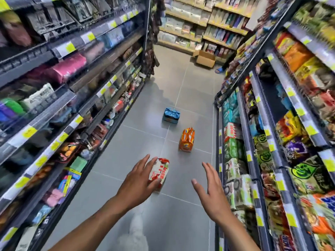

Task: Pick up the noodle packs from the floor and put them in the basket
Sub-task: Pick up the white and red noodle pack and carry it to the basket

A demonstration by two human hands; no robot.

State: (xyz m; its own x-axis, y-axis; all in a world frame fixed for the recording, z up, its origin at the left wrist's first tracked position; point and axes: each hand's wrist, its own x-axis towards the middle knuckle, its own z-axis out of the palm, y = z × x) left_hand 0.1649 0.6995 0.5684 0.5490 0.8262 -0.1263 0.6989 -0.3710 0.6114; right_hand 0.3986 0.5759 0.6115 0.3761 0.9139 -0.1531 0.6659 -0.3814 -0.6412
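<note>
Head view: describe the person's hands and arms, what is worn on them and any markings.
The left hand and right hand are bare: no gloves, rings or watch show. The left forearm and right forearm are uncovered to the frame's edge, so no sleeve is visible. Nails look short and unpainted.

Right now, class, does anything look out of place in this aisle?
Yes: on the floor, not shelved, sit a red-and-white noodle pack nearest, an orange pack farther on, and a blue pack beyond.
</note>
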